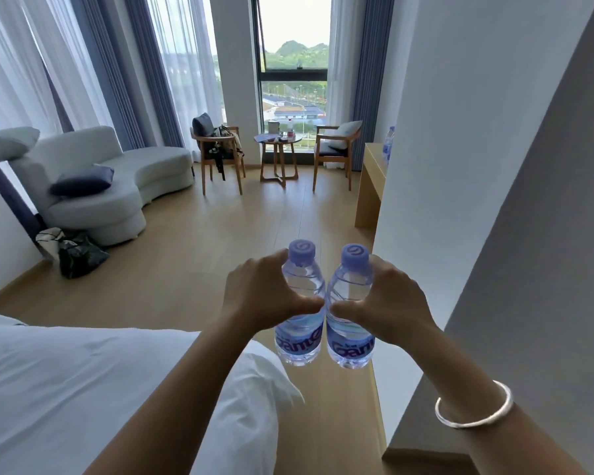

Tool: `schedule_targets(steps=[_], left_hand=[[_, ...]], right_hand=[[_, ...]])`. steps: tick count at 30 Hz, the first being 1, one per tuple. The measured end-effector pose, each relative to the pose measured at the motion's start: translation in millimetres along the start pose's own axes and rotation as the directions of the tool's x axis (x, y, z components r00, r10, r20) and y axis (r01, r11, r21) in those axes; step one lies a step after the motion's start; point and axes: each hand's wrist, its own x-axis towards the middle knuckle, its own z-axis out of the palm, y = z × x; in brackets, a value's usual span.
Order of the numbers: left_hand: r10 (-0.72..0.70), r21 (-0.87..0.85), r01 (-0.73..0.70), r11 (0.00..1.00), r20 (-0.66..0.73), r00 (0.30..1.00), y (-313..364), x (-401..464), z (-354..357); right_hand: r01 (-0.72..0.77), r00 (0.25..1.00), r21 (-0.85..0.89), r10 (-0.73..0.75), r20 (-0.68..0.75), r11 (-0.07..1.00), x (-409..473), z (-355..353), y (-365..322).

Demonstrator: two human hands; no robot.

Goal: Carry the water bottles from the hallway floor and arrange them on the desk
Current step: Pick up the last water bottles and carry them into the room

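Two clear plastic water bottles with lilac caps, carried upright above the wooden floor.
The left hand (261, 296) grips one bottle (300, 303), the right hand (388, 303) the other (350, 310) (bottles touching); the light wooden bench (369, 186) stands well ahead, right.

Two bare forearms reach out from the lower edge of the frame, with no sleeve visible on either. The left hand (261, 296) carries no ring, watch or strap on any part that shows. The right arm wears a single plain bangle (474, 406), silver-white and smooth, a rounded band with a soft sheen and no visible stones or engraving; it circles the forearm a little behind the wrist. Forward of the bangle, the right hand (391, 303) is likewise unadorned on its visible back and thumb. The fingernails cannot be made out.
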Motion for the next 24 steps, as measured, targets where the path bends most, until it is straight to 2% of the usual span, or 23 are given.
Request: schedule_targets(steps=[8,14,24], left_hand=[[-0.039,-0.011,0.039,0.999,0.009,0.999,-12,117,52],[-0.06,-0.03,0.061,0.998,0.045,0.997,-37,206,98],[0.039,-0.067,-0.032,0.997,0.09,0.995,-99,408,173]], right_hand=[[0.02,1.0,0.027,-0.02,0.011,0.999,122,17,53],[-0.034,0.999,0.024,0.033,0.03,0.999,209,44,89],[-0.118,0.993,0.036,0.118,-0.007,0.992,399,96,136]])
